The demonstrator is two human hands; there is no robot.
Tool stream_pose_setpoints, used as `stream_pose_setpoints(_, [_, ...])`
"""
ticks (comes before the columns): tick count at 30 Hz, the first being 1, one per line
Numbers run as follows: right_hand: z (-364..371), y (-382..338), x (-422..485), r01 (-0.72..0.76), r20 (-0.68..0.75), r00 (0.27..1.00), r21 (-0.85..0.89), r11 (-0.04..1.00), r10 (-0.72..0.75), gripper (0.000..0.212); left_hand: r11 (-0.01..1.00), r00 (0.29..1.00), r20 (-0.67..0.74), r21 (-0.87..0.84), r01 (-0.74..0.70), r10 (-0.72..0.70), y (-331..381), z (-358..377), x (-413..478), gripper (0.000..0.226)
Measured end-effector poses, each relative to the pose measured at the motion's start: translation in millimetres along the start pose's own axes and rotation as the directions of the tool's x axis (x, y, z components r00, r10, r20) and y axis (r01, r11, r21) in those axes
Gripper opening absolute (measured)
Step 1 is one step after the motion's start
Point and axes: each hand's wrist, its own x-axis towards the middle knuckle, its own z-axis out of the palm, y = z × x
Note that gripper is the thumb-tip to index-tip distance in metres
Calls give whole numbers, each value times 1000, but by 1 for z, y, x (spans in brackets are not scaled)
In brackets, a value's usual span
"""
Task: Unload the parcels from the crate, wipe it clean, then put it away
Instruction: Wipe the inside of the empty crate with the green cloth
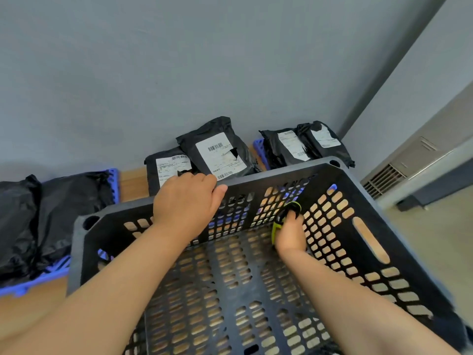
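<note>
Black slotted crate (363, 198) nearest; inside it only R hand (290, 238), curled round a green-black item (277, 224) at the far wall. L hand (185, 201) grips crate's far rim. Beyond: labelled black parcels (217, 152) on blue pallets (33, 283) by grey wall.

Seen from my remote station: the left forearm (115, 278) and right forearm (345, 298) show bare along their whole visible length, from the frame's lower corners to the wrists. The left grip (186, 198) and right grip (290, 234) are likewise bare to the fingertips.
</note>
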Motion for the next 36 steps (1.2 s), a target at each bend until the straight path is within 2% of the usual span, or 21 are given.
stream_pose_setpoints(4, [15,-26,-12,-102,7,995,277,955,104,41,1000,1000,-14,-7,3,-3,1,2,2,51])
stream_pose_setpoints(8, [33,-47,-28,-186,69,982,434,881,174,41,1000,1000,-16,-25,11,-11,1,2,1,53])
stream_pose_setpoints(14, [47,-57,-32,-361,194,929,656,662,314,44,999,999,-43,-49,-2,0,2,1,-1,48])
stream_pose_setpoints(18, [24,-46,-16,-374,134,895,747,550,426,46,999,998,-58,-39,-13,11,1,0,-2,47])
stream_pose_setpoints(21, [2,-40,-4,-352,76,892,734,581,445,49,999,999,-41,-34,1,-2,1,-1,-3,47])
stream_pose_setpoints(26, [-17,-49,-15,-233,-33,936,692,684,351,51,999,999,21,-27,44,-44,2,-3,-2,47])
stream_pose_setpoints(28, [-23,-58,-24,-133,-103,950,722,679,295,51,998,998,30,-35,53,-52,4,-5,-3,46])
stream_pose_setpoints(32, [-34,-80,-47,37,-195,957,817,576,215,54,998,999,17,-23,52,-51,4,-7,-2,46])
stream_pose_setpoints(34, [-30,-87,-61,115,-241,961,795,595,137,55,999,999,-2,-29,43,-43,4,-6,-3,46])
stream_pose_setpoints(36, [-18,-90,-70,124,-232,970,738,664,77,59,998,999,-24,-49,39,-40,4,-6,-3,45])
